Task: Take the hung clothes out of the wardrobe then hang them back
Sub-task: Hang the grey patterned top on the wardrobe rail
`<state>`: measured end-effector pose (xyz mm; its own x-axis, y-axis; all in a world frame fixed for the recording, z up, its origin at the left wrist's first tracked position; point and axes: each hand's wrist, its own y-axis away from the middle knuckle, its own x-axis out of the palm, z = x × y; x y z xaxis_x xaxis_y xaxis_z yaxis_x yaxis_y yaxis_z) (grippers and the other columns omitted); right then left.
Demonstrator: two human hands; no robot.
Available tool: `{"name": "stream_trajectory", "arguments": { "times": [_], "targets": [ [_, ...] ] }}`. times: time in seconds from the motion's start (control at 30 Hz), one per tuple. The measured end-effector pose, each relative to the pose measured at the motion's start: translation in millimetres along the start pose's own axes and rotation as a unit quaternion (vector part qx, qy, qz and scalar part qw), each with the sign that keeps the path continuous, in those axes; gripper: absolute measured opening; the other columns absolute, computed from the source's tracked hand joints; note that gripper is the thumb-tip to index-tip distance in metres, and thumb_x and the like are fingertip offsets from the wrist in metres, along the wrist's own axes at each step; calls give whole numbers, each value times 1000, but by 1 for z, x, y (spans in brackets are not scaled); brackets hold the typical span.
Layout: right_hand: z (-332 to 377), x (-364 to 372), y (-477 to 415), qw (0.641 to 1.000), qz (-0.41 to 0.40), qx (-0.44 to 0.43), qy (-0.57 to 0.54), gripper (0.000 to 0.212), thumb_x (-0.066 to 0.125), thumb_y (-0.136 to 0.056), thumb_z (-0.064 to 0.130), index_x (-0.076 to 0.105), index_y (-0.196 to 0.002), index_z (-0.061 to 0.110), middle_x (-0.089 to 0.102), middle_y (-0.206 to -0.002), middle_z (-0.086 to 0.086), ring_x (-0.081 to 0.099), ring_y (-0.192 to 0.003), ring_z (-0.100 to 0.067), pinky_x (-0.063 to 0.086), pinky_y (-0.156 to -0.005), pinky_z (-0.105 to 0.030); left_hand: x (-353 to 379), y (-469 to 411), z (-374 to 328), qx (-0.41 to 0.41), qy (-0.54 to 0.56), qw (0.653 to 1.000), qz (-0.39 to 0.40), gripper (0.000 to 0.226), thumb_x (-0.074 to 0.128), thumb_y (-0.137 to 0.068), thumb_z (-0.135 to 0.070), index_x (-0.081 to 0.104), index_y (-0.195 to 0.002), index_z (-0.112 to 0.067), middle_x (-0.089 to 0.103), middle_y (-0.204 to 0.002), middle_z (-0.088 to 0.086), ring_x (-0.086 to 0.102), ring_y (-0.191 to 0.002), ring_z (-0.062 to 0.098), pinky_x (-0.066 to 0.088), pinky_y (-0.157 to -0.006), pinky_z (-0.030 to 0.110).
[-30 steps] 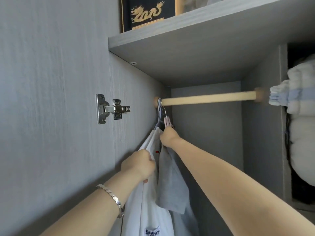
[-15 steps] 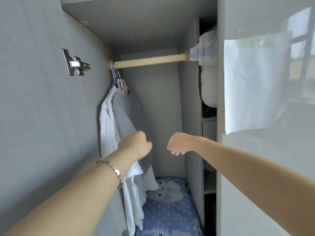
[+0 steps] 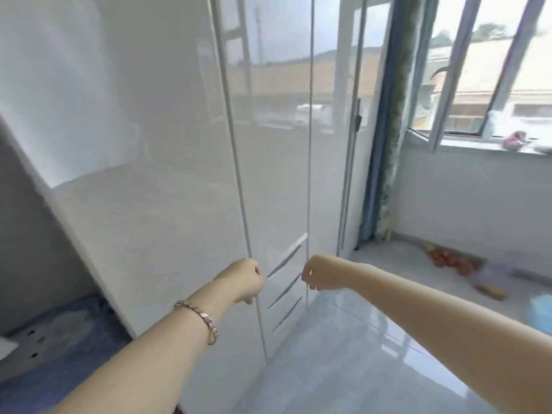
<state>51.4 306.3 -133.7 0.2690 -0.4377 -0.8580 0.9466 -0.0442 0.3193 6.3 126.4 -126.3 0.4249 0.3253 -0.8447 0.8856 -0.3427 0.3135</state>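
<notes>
Hung clothes are in neither hand. The left hand (image 3: 245, 279) and right hand (image 3: 324, 274) float side by side at lower centre, fingers curled into loose fists round nothing, a small gap apart. No garment or hanger shows anywhere in the frame. If the clothes are on their rail, they are out of sight in the open compartment (image 3: 35, 234) at the lower left edge, where only blue bedding (image 3: 59, 339) on its floor shows.

With the view turned away from that opening, the likely slip is a blind reach. A hand swung leftward could knock the edge of the glossy white wardrobe door (image 3: 149, 174), which stands between the hands and the compartment. Nor can it be checked from here whether any hanger sits properly.

A bracelet (image 3: 200, 318) circles the left wrist. Just beyond the knuckles run slanted drawer handles (image 3: 286, 258). At the right are a blue curtain (image 3: 385, 144), an open window (image 3: 478, 70) and a pale tiled floor (image 3: 328, 354) with blurred red and orange items (image 3: 448, 261) against the far wall.
</notes>
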Motion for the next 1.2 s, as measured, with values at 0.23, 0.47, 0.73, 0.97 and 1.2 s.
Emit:
{"name": "stream_trajectory", "arguments": {
  "times": [0.23, 0.47, 0.73, 0.97, 1.2],
  "targets": [
    [-245, -30, 85, 981, -43, 178, -63, 29, 47, -93, 14, 63, -115, 5, 67, -114, -11, 63, -94, -22, 49, -79, -25, 148, -61, -205, 136, -7, 984, 111, 16, 42, -85, -15, 48, -70, -18, 69, -79, 11, 67, -75, 28, 42, -59, 25],
    [-449, -40, 167, 922, -88, 337, -170, 23, 48, -90, 10, 68, -101, 4, 70, -105, -11, 55, -72, -17, 45, -62, -20, 273, -100, -387, 246, -39, 958, 139, 12, 44, -85, -16, 54, -80, -16, 70, -83, 10, 68, -83, 28, 52, -73, 33],
    [-615, -20, 223, 791, -186, 513, -276, 31, 43, -89, 8, 68, -104, -2, 70, -104, -17, 65, -93, -29, 46, -71, -27, 389, -146, -556, 401, -170, 883, 174, 20, 41, -87, -21, 58, -97, -19, 67, -96, 3, 62, -92, 25, 44, -69, 27],
    [-696, 23, 287, 627, -260, 659, -325, 29, 43, -92, 14, 64, -109, 3, 67, -112, -15, 61, -103, -31, 45, -75, -30, 494, -141, -678, 531, -226, 777, 250, 12, 40, -88, -16, 53, -88, -16, 58, -87, 3, 53, -78, 24, 38, -61, 27],
    [-773, 73, 361, 518, -271, 735, -343, 26, 44, -92, 14, 67, -105, 13, 65, -116, -9, 59, -107, -28, 47, -87, -31, 607, -91, -752, 609, -239, 693, 303, 14, 38, -89, -15, 51, -86, -13, 53, -78, 1, 50, -74, 23, 36, -60, 28]
  ]
}}
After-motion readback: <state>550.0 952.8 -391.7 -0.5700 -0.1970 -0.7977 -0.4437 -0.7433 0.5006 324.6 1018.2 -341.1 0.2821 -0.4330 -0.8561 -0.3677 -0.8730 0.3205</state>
